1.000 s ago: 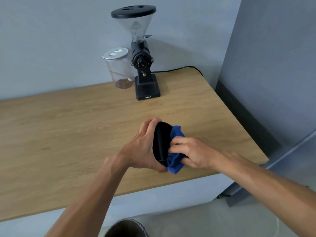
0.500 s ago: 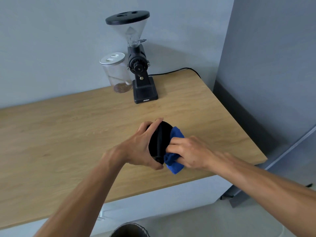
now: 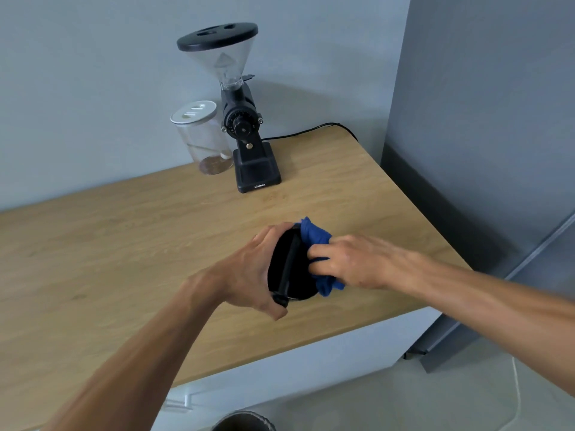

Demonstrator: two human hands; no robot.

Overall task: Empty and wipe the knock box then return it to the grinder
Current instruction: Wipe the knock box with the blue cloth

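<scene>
The black round knock box (image 3: 287, 269) is tilted on its side above the wooden counter, its opening and crossbar facing me. My left hand (image 3: 249, 275) grips it around the left rim. My right hand (image 3: 351, 262) presses a blue cloth (image 3: 314, 236) into the box's right side; folds of the cloth stick out above and below my fingers. The black coffee grinder (image 3: 245, 129) with a clear hopper stands at the back of the counter, well apart from my hands.
A clear jar (image 3: 200, 138) with a silver lid sits left of the grinder. The grinder's cord (image 3: 311, 130) runs off the back right corner. The counter (image 3: 109, 244) ends just below my hands; a dark bin rim (image 3: 242, 423) shows on the floor. A grey panel (image 3: 482, 119) stands at right.
My right hand has shifted the blue cloth upward along the box's inside. The left hand keeps its grip on the box, which has turned slightly.
</scene>
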